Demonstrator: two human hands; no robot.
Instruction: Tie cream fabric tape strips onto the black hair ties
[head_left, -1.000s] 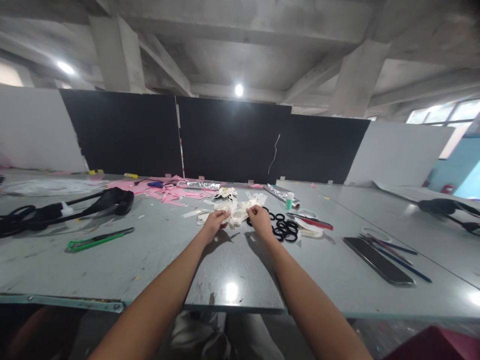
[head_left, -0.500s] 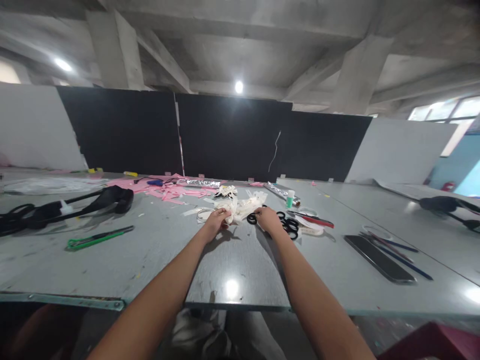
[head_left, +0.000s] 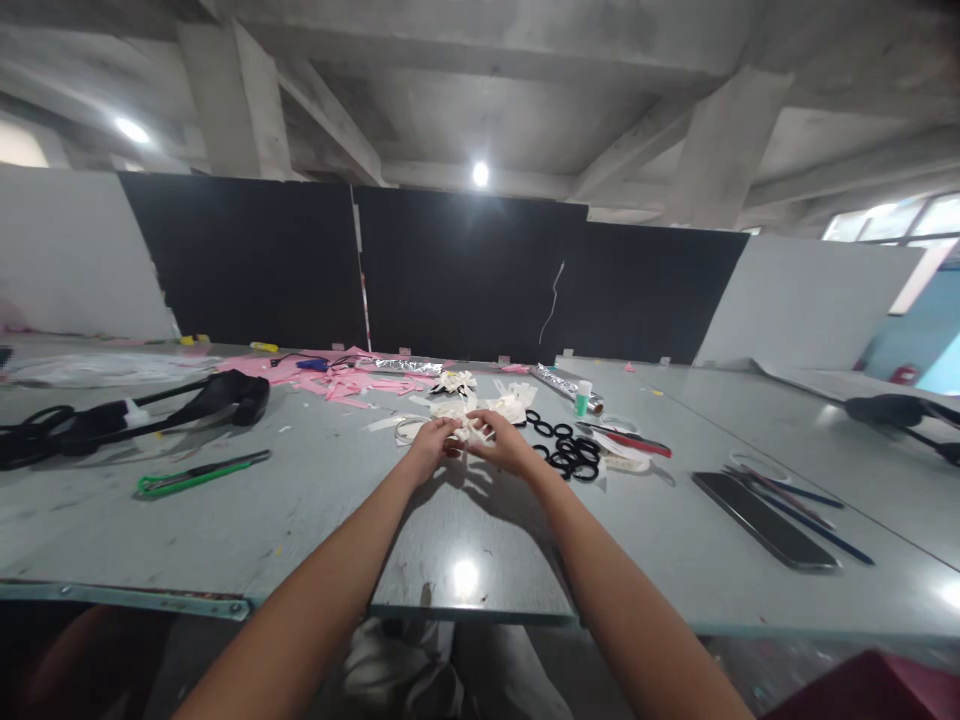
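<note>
Over the middle of the table, my left hand (head_left: 433, 448) is closed, pinching a crumpled bunch of white strips (head_left: 471, 432). My right hand (head_left: 501, 442) meets it from the other side, its fingers closed on the same bunch. Whether something small is also between the right fingers cannot be made out. Just right of that hand lies a cluster of black rings (head_left: 576, 458), with several more rings behind. Further white strips (head_left: 512, 402) are heaped beyond my fingers. By my left hand a thin clear hoop (head_left: 407, 430) rests on the table.
A green-handled cutter (head_left: 199, 476) and black straps (head_left: 244, 398) lie left. Pink scraps (head_left: 337, 380) and foil (head_left: 405, 368) are at the back. Rightward are a green-and-white bottle (head_left: 582, 398), a red-handled tool (head_left: 637, 443), a phone (head_left: 761, 520) and blue sticks (head_left: 821, 530).
My right hand has moved left from the black rings to the white bunch, and more rings show now. My left hand keeps its hold with little movement.
</note>
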